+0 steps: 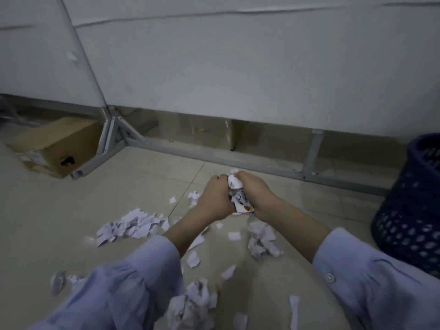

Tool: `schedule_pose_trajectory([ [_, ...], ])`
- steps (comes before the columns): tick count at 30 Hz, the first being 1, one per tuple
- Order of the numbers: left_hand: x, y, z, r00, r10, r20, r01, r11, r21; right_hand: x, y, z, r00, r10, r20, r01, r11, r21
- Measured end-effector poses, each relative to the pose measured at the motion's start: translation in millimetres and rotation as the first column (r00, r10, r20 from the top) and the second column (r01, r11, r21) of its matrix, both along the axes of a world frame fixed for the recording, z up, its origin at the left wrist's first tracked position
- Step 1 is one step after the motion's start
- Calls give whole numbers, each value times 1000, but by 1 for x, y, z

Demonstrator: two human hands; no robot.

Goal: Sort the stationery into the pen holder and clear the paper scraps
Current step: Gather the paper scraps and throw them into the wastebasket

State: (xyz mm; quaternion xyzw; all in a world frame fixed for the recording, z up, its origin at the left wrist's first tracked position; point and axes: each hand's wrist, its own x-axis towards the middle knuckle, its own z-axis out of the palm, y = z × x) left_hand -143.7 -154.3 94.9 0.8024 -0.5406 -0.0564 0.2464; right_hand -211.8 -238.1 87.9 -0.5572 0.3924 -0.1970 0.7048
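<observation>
I see L hand [214,198] and R hand [256,194] both squeezed tight round one wad of paper scraps [234,184] mid-scene over the floor [71,222], w/ loose scraps [133,225] near & left, blue basket [409,210] at right.

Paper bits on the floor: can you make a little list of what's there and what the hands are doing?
hands: left hand and right hand squeeze one wad of paper between them
scraps: torn white bits in loose heaps on the floor; biggest heap left of the arms, more under and between the sleeves
basket: dark blue with holes, at the right edge
box: brown cardboard, far left by the wall
light: dim
</observation>
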Motion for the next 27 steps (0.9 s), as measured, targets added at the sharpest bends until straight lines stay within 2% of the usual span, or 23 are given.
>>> schedule_pose_trajectory([
  [3, -21, -34, 40, 991, -99, 85, 102, 995, -21, -26, -29, 35, 996, -70, 64, 70, 997, -10],
  [7, -63, -89, 83, 976, -175, 126, 185, 980, -71, -78, -74, 83, 972, -167, 166, 180, 982, -62],
  [14, -171, -191, 121, 938, -309, 156, 337, 918, -208, -202, -148, 140, 924, -344, 166, 370, 913, -171],
  [20, -261, -258, 112, 914, -396, 86, 405, 888, -217, -296, -196, 136, 878, -436, 195, 468, 868, -165],
  [27, -312, -284, 77, 874, -484, 34, 484, 865, -134, -347, -222, 98, 828, -540, 154, 560, 811, -170],
])
